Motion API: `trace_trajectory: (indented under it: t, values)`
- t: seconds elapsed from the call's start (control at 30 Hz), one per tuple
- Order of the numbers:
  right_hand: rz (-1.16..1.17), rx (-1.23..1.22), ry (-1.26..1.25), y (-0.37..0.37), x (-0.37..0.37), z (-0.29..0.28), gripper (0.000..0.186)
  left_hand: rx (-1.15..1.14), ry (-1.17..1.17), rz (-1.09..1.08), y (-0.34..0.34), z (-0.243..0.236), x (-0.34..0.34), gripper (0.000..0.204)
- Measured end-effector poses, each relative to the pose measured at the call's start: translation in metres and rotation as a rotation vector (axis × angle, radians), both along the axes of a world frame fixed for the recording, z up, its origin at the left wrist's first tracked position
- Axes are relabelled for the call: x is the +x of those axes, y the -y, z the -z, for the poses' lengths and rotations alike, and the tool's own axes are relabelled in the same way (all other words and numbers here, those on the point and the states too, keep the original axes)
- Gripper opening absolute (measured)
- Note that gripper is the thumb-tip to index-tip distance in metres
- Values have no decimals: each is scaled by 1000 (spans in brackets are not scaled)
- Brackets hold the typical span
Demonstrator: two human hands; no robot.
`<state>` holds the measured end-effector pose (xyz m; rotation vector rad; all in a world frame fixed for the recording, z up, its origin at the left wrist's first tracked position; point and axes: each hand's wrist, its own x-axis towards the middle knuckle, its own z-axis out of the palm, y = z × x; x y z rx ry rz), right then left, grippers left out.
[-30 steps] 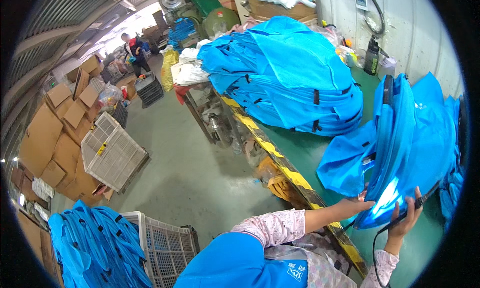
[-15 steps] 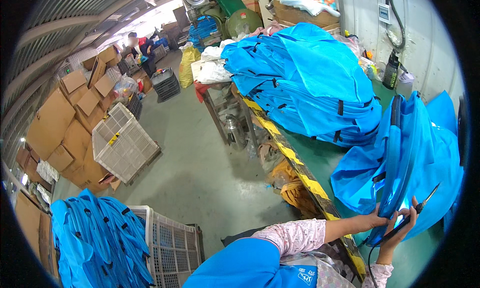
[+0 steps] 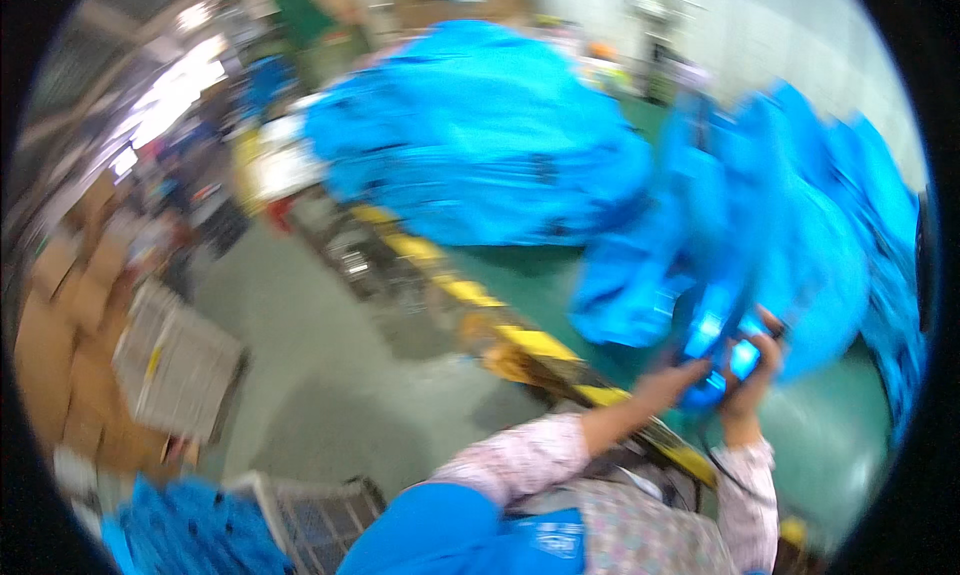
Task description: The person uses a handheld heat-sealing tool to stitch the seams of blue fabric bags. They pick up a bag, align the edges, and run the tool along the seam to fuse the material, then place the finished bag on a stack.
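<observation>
A blue fabric piece with a thick rim stands on edge at the right of the green table. At its lower edge my left hand is closed, pinching the fabric. Close beside it, my right hand is closed around a soldering iron, a slim dark tool whose tip is smeared by motion. Its black cord hangs down past my right wrist. Bright bluish light shows on the fabric between my hands.
A big pile of folded blue fabric pieces lies on the table behind. Yellow-black tape marks the table's edge. More blue pieces are at lower left by a crate. Another crate and cardboard boxes stand left.
My view has swung to the right and blurred, so the scene sits further left. My hands still grip the fabric and the soldering iron. More blue fabric shows at the far right.
</observation>
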<state>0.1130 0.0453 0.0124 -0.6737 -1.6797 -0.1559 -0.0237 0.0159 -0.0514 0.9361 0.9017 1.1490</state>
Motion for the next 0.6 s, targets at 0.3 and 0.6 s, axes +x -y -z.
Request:
trace_trajectory:
  t: [0.3, 0.6]
  values:
    - [29, -139, -173, 65, 9, -70, 33, 39, 332, -102, 20, -63, -5, 37]
    - [46, 133, 273, 80, 28, -60, 29, 0, 396, -85, 20, -63, 9, 31]
